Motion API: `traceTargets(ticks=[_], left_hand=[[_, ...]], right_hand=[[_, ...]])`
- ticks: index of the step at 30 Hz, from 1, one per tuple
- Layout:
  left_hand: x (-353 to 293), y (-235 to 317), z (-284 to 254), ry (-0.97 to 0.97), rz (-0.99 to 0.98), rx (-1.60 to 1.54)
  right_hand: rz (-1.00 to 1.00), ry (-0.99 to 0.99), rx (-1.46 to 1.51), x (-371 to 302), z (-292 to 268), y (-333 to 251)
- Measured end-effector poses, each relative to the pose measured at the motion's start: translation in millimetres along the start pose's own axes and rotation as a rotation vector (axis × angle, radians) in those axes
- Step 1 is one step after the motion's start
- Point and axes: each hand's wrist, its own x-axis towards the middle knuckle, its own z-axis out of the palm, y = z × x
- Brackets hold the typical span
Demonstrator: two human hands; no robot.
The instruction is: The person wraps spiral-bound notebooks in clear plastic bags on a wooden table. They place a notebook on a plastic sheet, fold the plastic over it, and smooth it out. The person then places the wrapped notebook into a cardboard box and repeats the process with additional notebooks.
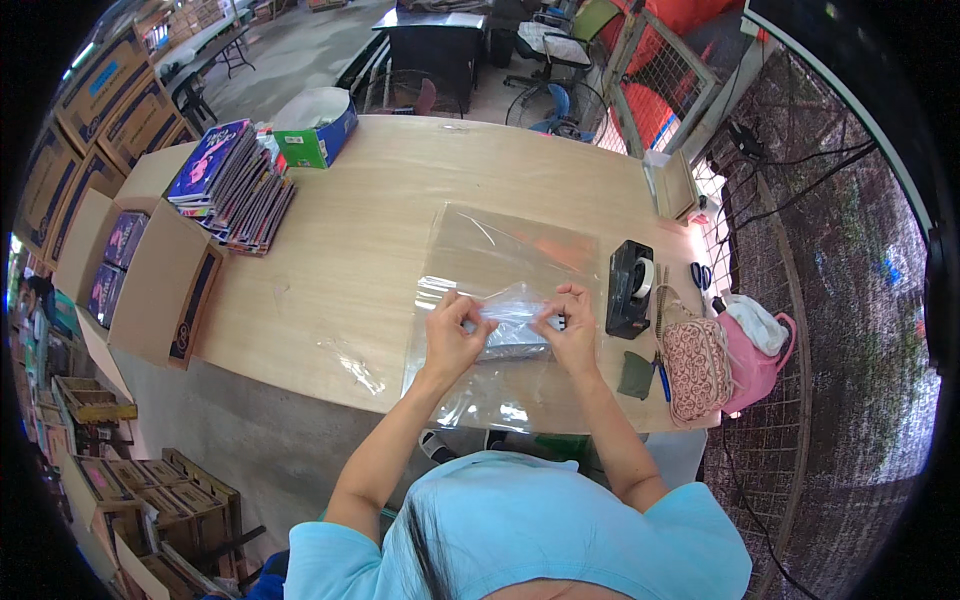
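My left hand (455, 335) and my right hand (570, 330) face each other over the table, fingers closed in a pinch. Between them they hold the gathered edge of a small clear plastic bag (517, 312). A greyish lower part of it shows between my wrists; what may be inside cannot be made out. Beneath lies a larger clear plastic sheet (465, 235), shiny and wrinkled, reaching the table's near edge. To the right of my right hand stands a black tape dispenser (622, 300) with a tape roll.
Scissors (701, 275), a patterned pouch (695, 370) and a pink bag (752, 365) sit on the right. Stacked magazines (240, 190), a green-blue box (318, 145) and an opened carton (175, 290) stand at the left of the wooden table (350, 230).
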Motion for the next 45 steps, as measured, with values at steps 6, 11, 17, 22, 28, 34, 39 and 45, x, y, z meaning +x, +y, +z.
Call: traceTargets(ticks=[6,11,17,22,28,34,39,45], left_hand=[[23,-18,6,-0.048,-0.43,-0.489],[19,-21,9,-0.132,-0.197,-0.412],[8,-28,18,-0.043,-0.116,-0.362],[-5,-26,27,0.082,-0.027,-0.384],[28,7,-11,-0.446,-0.227,-0.514],[65,25,-11,-0.924,0.228,0.424],[48,29,-11,-0.749,0.226,0.539],[49,31,-2,-0.752,0.227,0.528]], right_hand=[[0.663,-0.332,0.268,57,-14,8],[0.154,-0.372,0.011,46,-21,9],[-0.592,-0.081,-0.682,-21,16,-64],[-0.404,-0.006,-0.389,-50,19,-22],[-0.755,0.036,-0.662,-65,13,19],[-0.825,-0.2,-0.911,-54,-4,16],[-0.156,0.513,-0.519,3,-97,8],[0.573,0.497,-0.127,38,-208,113]])
